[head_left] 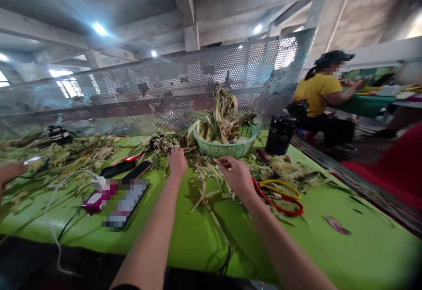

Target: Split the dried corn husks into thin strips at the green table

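My left hand (177,161) reaches to the front of a pile of dried plant scraps (165,143), its fingers curled down and their tips hidden. My right hand (235,173) pinches a small pale strip of dried husk (216,161) between thumb and fingers. On the green tabletop (191,228) between my forearms lies a star-shaped piece of dried husk (204,197) with a long stem toward me. A green plastic basket (224,149) holding dried husks (226,110) stands just beyond my hands. Red-handled scissors (295,211) and a yellow handle (280,186) lie right of my right hand.
At left are a phone (127,204), a magenta power bank (99,200) with a white cable, and red-handled pliers (135,154). A black canister (280,134) stands right of the basket. Behind rises a perforated metal screen (158,88). A person in yellow (318,90) sits beyond.
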Available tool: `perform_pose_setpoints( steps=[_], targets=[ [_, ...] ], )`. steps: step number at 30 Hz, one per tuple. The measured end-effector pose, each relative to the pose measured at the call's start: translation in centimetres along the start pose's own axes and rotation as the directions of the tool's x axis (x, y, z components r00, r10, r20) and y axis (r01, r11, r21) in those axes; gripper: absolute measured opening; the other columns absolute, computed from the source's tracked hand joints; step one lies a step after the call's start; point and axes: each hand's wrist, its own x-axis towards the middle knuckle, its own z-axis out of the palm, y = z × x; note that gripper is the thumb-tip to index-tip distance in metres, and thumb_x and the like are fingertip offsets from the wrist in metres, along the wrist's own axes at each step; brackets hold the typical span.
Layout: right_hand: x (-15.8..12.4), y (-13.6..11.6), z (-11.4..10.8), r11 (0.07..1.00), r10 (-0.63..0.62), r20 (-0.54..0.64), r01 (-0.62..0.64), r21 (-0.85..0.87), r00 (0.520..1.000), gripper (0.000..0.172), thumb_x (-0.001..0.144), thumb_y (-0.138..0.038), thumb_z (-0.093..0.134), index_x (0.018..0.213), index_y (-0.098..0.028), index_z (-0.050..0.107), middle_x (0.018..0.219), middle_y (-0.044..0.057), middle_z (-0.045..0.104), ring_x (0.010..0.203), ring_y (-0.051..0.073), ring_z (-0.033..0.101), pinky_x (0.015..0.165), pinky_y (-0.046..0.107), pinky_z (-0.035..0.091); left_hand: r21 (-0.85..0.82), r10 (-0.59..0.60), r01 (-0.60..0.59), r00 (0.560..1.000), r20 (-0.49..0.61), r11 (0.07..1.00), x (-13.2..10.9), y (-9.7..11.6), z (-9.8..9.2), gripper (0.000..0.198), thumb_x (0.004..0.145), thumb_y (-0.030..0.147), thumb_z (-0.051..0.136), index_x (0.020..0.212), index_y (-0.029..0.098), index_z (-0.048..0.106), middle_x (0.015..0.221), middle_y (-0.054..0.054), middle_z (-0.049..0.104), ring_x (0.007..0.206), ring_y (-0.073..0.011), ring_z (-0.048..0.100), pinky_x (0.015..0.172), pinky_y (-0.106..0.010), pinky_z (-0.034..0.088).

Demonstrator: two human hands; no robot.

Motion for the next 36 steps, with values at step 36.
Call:
perform_pose_setpoints(
  steps=[36],
  targets=[
    [-3.0, -3.2, 1.9, 0.804, 0.035, 0.135, -0.108, 0.585, 0.990, 0.034, 0.071, -0.052, 0.065, 0.067, -0.018, 0.059, 0.055, -0.003, 0.053, 0.052, 0.012, 0.046, 0.053, 0.025, 0.036, -0.859, 0.010, 0.058, 0.997, 0.073, 0.509, -10.8, 4.8, -5.8, 0.023, 0.089, 0.038, 0.048, 0.095, 0.018, 0.059, 0.090, -0.005, 0.065, 0.083, -0.0153, 0.060, 0.076, -0.027, 0.047]
  ],
)
